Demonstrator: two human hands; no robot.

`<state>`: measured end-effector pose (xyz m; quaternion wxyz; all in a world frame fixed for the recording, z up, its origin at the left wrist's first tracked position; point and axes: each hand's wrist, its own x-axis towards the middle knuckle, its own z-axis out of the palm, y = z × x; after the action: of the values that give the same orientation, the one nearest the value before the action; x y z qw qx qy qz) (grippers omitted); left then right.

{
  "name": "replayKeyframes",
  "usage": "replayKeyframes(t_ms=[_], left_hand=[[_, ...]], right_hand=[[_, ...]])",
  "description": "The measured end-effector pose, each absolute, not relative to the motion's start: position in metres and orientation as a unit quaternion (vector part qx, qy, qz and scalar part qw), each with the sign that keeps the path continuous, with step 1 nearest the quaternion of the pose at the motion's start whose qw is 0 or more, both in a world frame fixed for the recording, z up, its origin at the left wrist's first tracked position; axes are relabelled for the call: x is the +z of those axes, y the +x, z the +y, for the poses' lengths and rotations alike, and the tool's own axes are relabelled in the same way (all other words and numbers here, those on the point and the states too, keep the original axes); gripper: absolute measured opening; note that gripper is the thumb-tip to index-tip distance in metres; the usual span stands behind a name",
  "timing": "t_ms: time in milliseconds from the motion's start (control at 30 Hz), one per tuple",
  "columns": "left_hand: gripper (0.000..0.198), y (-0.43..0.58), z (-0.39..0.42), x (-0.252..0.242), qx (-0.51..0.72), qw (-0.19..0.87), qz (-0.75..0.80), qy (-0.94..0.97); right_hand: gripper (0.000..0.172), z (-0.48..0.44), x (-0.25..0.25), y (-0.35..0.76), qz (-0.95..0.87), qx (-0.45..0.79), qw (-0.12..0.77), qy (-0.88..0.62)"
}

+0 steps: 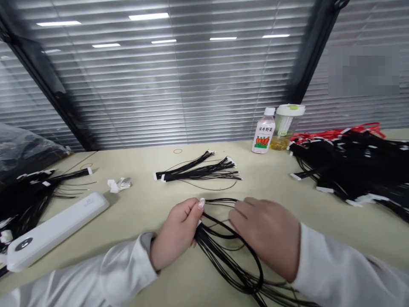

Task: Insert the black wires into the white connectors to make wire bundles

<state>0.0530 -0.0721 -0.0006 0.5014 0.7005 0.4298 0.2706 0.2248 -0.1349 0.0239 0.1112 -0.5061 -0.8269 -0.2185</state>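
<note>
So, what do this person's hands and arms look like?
The left hand and right hand are human and ungloved. Both arms wear long whitish sleeves reaching the wrist. The left sleeve is creased, with a greyer fold at its end; the right sleeve looks plain, though slightly blurred.
</note>
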Motion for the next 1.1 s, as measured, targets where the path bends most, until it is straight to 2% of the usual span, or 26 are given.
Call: replayKeyframes(t_ms=[100, 133, 267, 333, 400, 467, 533, 633, 667, 767, 867, 967, 1100], left_hand=[[0.042, 0.053, -0.071, -0.002, 0.269, 0.509, 0.442, 0.687], [0.042, 0.053, -0.07, -0.002, 0.268, 0.51, 0.443, 0.687], [0.043, 0.053, -0.069, -0.004, 0.264, 0.511, 0.435, 0.693], [0.042, 0.053, -0.069, -0.004, 0.26, 0.511, 0.43, 0.697], [0.042, 0.053, -0.069, -0.003, 0.257, 0.509, 0.428, 0.701], [0.043, 0.053, -0.07, -0.003, 0.255, 0.508, 0.428, 0.702], [0.043, 0.053, -0.07, -0.002, 0.255, 0.51, 0.427, 0.701], [0.042, 0.052, -0.071, -0.002, 0.259, 0.519, 0.423, 0.696], [0.042, 0.052, -0.072, -0.002, 0.262, 0.521, 0.421, 0.695], [0.042, 0.052, -0.072, -0.003, 0.275, 0.529, 0.408, 0.691], [0.043, 0.051, -0.072, -0.004, 0.288, 0.535, 0.393, 0.691], [0.043, 0.051, -0.072, -0.004, 0.287, 0.539, 0.379, 0.695], [0.041, 0.051, -0.072, -0.001, 0.286, 0.53, 0.368, 0.708]], right_hand=[[0.012, -0.131, 0.043, 0.243, -0.757, -0.287, 0.092, -0.579], [0.013, -0.128, 0.048, 0.251, -0.744, -0.297, 0.11, -0.588], [0.019, -0.116, 0.065, 0.273, -0.72, -0.27, 0.32, -0.554], [0.03, -0.116, 0.071, 0.275, -0.702, -0.154, 0.439, -0.538], [0.034, -0.118, 0.079, 0.272, -0.65, -0.001, 0.564, -0.51], [0.022, -0.122, 0.085, 0.267, -0.573, 0.111, 0.671, -0.457], [0.012, -0.124, 0.088, 0.264, -0.514, 0.17, 0.733, -0.411], [0.022, -0.123, 0.078, 0.257, -0.526, 0.242, 0.701, -0.416], [0.026, -0.122, 0.07, 0.253, -0.558, 0.267, 0.658, -0.43], [0.007, -0.12, 0.042, 0.238, -0.631, 0.302, 0.494, -0.516], [0.02, -0.12, 0.018, 0.226, -0.658, 0.28, 0.416, -0.562], [0.025, -0.119, 0.006, 0.22, -0.659, 0.276, 0.388, -0.581], [0.025, -0.118, 0.001, 0.216, -0.657, 0.284, 0.394, -0.576]])
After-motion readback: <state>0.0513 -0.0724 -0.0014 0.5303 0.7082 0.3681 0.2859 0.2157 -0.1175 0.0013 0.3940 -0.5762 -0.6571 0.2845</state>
